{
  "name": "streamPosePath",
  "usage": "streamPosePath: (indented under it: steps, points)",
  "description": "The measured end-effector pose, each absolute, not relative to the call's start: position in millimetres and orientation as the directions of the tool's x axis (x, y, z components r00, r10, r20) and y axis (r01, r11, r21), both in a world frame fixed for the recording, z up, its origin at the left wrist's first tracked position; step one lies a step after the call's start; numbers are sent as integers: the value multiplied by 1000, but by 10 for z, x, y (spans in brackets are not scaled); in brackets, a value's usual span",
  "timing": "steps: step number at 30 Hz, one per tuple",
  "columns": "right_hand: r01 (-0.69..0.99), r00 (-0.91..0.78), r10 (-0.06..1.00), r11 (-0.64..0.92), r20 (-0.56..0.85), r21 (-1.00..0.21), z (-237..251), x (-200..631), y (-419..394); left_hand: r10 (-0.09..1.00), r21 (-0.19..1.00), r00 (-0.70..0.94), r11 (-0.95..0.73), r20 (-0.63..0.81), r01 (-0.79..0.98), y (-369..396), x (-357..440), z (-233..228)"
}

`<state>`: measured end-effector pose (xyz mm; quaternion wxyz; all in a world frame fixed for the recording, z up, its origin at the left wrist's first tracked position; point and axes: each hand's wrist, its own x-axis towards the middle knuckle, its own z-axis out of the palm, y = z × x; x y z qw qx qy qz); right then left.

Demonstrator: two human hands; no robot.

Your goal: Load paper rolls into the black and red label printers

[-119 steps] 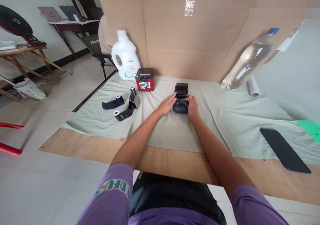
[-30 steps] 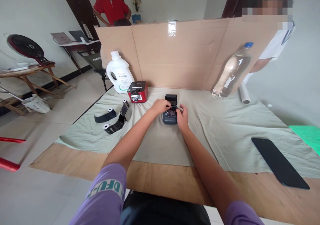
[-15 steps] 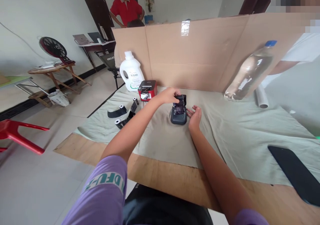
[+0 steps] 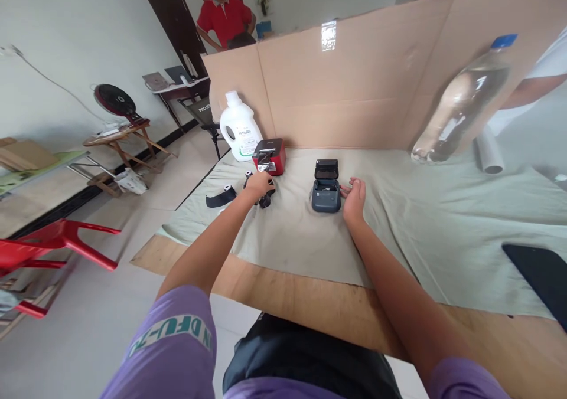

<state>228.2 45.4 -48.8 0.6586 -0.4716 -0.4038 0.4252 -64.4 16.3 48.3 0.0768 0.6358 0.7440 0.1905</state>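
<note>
My left hand (image 4: 259, 184) is closed on a black label roll (image 4: 266, 199), low over the cloth in front of a small red-and-black boxy device (image 4: 271, 157); the hand hides part of the roll. Beside it lie more black rolls with white cores, one black roll (image 4: 221, 197) with its strip trailing left. A small dark label printer (image 4: 326, 195) stands on the cloth with its lid (image 4: 326, 169) raised. Beside the printer's right side, my right hand (image 4: 354, 201) rests palm up, fingers loosely spread and holding nothing. Its fingertips are close to the printer's edge.
A white jug (image 4: 241, 128) stands behind the red device, against a cardboard screen (image 4: 336, 104). At right are a large clear bottle (image 4: 465, 101), a white tube (image 4: 489, 151) and a black phone (image 4: 538, 275). Beyond the screen stands a person in red (image 4: 225, 21).
My left hand has lifted the black roll from the printer and carried it left to the other rolls. My right hand stays beside the printer. The view has shifted slightly.
</note>
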Motion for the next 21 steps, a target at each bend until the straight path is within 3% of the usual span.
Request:
streamPosePath:
  steps: [2, 6, 8, 11, 17, 21]
  points:
    - [-178, 306, 945, 181, 120, -967, -465, 2287, 432, 970, 329, -208, 157, 126, 931, 131, -675, 538]
    - [-200, 319, 943, 168, 98, -965, -411, 2279, 390, 866, 302, -402, 314, 299, 900, 155, -997, 723]
    - [-207, 329, 940, 164, 90, -964, -400, 2271, 385, 840, 289, -482, 410, 249, 865, 211, -1209, 737]
    - [-205, 330, 939, 166, 91, -965, -408, 2262, 396, 857, 236, -511, 486, 60, 842, 312, -1443, 635]
    - [-185, 326, 939, 181, 114, -966, -440, 2258, 412, 867, 249, -497, 479, 11, 842, 406, -1504, 472]
    - [-163, 291, 946, 194, 141, -967, -434, 2281, 382, 882, 287, -449, 398, 141, 872, 203, -1301, 649]
